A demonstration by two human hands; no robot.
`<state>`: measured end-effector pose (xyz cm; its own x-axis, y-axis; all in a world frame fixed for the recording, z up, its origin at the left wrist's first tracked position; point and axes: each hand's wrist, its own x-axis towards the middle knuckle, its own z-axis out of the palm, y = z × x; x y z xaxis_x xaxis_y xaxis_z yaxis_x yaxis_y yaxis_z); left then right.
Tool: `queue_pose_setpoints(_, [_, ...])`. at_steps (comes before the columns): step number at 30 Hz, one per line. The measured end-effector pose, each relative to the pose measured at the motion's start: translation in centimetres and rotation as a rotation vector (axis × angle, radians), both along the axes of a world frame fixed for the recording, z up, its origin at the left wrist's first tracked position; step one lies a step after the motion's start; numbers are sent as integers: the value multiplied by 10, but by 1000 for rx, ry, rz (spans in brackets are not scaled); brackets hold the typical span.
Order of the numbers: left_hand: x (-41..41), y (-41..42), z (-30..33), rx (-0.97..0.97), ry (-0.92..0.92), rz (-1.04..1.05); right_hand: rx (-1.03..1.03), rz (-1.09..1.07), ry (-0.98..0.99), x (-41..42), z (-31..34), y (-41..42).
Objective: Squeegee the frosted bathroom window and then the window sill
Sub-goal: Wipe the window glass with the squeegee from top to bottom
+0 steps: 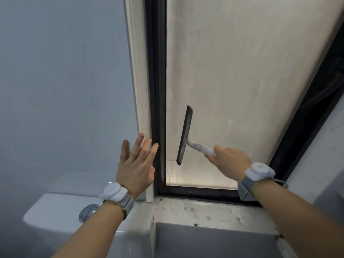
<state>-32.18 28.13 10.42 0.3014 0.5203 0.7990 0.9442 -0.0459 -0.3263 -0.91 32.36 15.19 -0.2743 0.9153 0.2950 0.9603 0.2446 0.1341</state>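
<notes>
Squeegee is held by the right hand, whose fingers are curled round the white handle, so that grip is closed on the handle end while the index finger is laid along it. The dark blade is set almost upright, tilted slightly, and is seen against the lower left part of the frosted window, just beside the black frame; whether the rubber edge is pressed onto the glass cannot be told. The pale pane is marked with faint streaks, and a brighter strip is seen along its bottom edge. The left hand is kept with its grip spread, fingers straight and fanned, and is placed flat against the cream trim at the left of the frame, beside the blue-grey wall. The window sill is seen below the frame, its pale surface stained with dark specks and flaking patches. A white toilet cistern is seen at the lower left, touching the trim, with a round chrome flush button set in its lid. A white sensor on a grey strap is worn on each wrist, the left band and the right band.
</notes>
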Motion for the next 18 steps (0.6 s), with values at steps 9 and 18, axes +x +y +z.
queue_pose_setpoints(9, [1,-1,0,-4,1,15,-18,46,-16,-21,-34,-17])
queue_pose_setpoints(18, [1,1,-1,20,-6,18,-2,72,-12,-51,-34,-1])
